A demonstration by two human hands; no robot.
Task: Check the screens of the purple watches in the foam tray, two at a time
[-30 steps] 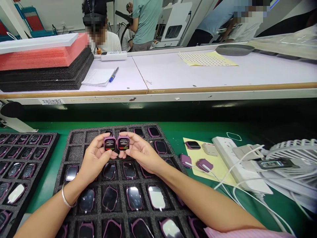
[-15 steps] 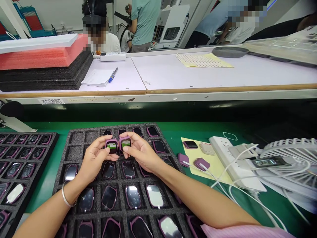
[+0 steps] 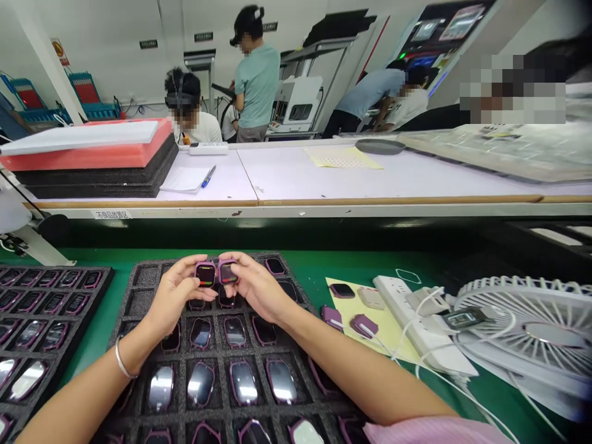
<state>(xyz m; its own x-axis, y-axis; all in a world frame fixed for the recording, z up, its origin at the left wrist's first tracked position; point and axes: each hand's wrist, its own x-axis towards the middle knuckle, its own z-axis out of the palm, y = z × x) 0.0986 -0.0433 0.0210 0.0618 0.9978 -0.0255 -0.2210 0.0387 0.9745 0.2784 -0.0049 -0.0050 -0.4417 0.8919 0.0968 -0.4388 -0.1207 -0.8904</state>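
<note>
My left hand (image 3: 178,291) pinches a purple smartwatch case (image 3: 205,275) whose lit screen shows a dark picture with a red-green strip. Beside it, my right hand (image 3: 259,285) grips a second purple smartwatch case (image 3: 227,272) with a similar lit screen, its thumb on the glass. Both watches are held side by side above a dark foam tray (image 3: 182,373). Rows of purple-framed watches with dark screens, such as one watch (image 3: 202,383), lie in the tray's square pockets. My forearms hide some pockets.
Another watch tray (image 3: 65,336) lies at the left. Right of me are a yellow sheet (image 3: 393,339) with purple chargers, a power strip (image 3: 416,320), loose white cables and a white fan (image 3: 531,333). A raised shelf (image 3: 287,179) holds stacked foam (image 3: 92,163). Several people work beyond.
The view has tilted upward, showing more of the room. Both watch screens have gone from mostly green pictures to dark ones with a red-green strip. My hands still hold both watches.
</note>
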